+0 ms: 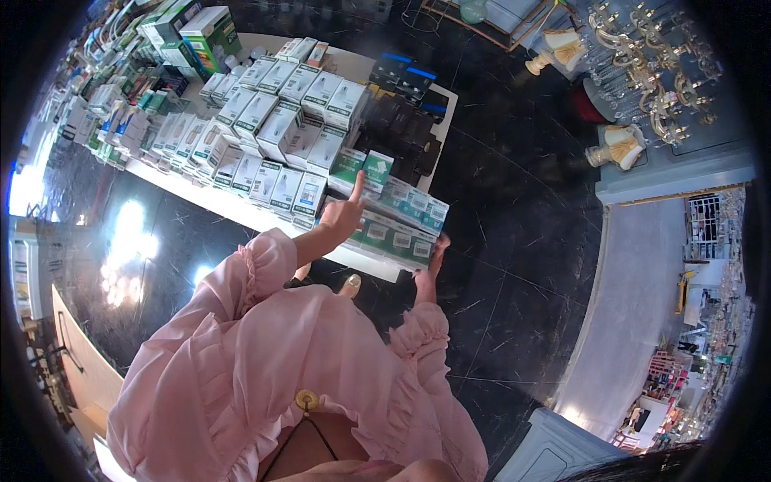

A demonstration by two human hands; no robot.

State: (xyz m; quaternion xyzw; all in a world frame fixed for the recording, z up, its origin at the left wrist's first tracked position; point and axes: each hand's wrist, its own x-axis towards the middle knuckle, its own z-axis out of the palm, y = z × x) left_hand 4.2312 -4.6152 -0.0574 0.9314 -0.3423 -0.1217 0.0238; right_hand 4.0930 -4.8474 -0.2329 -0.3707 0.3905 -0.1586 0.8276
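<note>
My left hand (345,213) is raised over the near edge of a white display table (241,210). Its index finger points up toward two small green boxes (365,169), and it holds nothing. My right hand (432,263) grips the right end of a row of green and white boxes (393,233) stacked at the table's near corner. Both arms come out of ruffled pink sleeves (265,265). The toe of my shoe (352,283) shows below the table edge.
Many white product boxes (265,120) cover the table, with black boxes (405,128) behind them. More packaged goods (120,104) line the far left. A crystal chandelier (650,72) and cream ornaments (614,149) stand to the right on the glossy black floor (514,265). A wooden counter (80,353) is at lower left.
</note>
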